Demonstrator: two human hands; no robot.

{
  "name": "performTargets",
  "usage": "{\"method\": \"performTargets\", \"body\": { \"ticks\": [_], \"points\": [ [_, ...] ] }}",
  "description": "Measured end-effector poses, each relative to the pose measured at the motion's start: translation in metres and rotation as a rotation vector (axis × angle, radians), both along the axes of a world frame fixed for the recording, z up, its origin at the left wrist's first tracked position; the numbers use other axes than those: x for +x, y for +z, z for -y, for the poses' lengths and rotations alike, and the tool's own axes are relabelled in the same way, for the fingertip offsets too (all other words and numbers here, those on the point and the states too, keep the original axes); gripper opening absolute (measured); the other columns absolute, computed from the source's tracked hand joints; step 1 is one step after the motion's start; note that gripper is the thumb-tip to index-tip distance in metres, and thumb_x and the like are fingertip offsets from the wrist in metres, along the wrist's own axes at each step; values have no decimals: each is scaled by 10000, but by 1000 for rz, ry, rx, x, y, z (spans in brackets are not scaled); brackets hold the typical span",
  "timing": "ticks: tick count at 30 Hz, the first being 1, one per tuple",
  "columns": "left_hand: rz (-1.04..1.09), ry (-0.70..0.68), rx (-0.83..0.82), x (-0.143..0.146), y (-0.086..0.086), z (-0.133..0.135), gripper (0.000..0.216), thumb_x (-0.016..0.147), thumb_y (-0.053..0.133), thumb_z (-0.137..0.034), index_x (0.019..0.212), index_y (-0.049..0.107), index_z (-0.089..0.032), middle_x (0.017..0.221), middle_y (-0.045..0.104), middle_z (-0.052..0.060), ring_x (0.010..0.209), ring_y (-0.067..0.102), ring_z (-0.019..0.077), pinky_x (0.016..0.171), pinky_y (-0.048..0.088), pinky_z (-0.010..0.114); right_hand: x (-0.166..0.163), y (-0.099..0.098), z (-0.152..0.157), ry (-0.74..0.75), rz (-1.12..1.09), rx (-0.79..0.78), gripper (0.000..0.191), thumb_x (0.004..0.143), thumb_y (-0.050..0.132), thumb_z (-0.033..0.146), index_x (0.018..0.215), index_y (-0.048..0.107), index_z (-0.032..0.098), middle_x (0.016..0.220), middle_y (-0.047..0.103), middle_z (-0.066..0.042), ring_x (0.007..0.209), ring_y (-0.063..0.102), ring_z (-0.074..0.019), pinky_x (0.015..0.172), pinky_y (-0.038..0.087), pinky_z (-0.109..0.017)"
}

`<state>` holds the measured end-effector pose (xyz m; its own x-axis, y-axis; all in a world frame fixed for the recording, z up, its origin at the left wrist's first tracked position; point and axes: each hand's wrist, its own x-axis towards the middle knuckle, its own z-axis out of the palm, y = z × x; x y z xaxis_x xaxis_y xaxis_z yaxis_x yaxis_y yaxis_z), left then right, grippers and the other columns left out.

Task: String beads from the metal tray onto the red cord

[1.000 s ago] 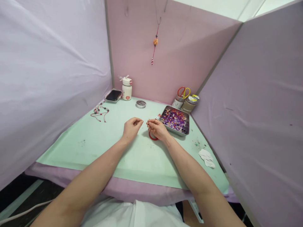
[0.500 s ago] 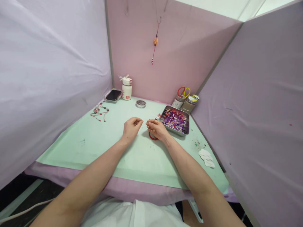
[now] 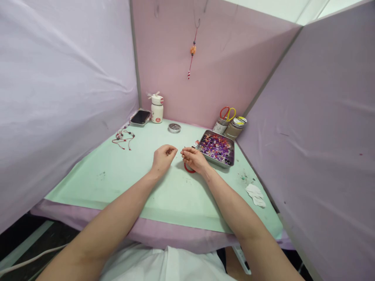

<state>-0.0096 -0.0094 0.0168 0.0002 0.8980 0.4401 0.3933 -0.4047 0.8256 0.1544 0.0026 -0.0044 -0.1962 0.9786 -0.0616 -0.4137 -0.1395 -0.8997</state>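
Over the middle of the pale green table cover [image 3: 123, 183], my left hand [image 3: 163, 158] is closed in a pinch, thumb against forefinger. Facing it, a small gap away, my right hand [image 3: 193, 159] also pinches; a tiny dark tip shows at its fingers, too small to name. Whatever either hand holds I cannot make out. Under my right hand lies a red ring-shaped thing [image 3: 189, 168], partly covered by the hand. Just right of that hand is a metal tray [image 3: 225, 165] of purple, orange, red and clear beads [image 3: 216, 148]. A small red and white item [image 3: 195, 144] touches the tray's left side.
Beaded red cords [image 3: 123, 138], a phone [image 3: 140, 116] in a clear tray, a white bottle [image 3: 157, 110] and a round tin [image 3: 174, 128] stand left and back. Scissors [image 3: 227, 113] and a lidded jar [image 3: 236, 128] are back right. A beaded string [image 3: 192, 50] hangs behind; crumpled white tissue [image 3: 256, 195] lies right.
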Motion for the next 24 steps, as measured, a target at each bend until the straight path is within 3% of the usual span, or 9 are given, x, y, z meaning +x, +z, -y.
{"method": "performTargets", "body": {
  "ticks": [13,19,24],
  "points": [
    [27,-57,-84,2,-4,-2,146,738,577,-287,718,662,-171,693,658,13,645,541,134,644,406,257,-7,-5,-1,-63,74,100,231,576,800,276,770,700,199,736,665,1,668,534,-91,616,398,-228],
    [157,-122,-198,3,-5,-5,189,701,629,-340,701,661,-154,671,642,16,632,523,130,622,393,256,-8,-8,-1,-139,252,275,196,692,702,345,835,724,212,740,656,-12,625,500,-100,605,392,-257],
    [372,-211,-415,4,-4,-6,329,703,644,-465,751,662,-141,641,551,-3,505,397,73,490,301,228,-6,1,5,-371,607,575,145,764,624,300,835,732,233,844,605,-22,732,531,-128,681,433,-277]
  ]
}}
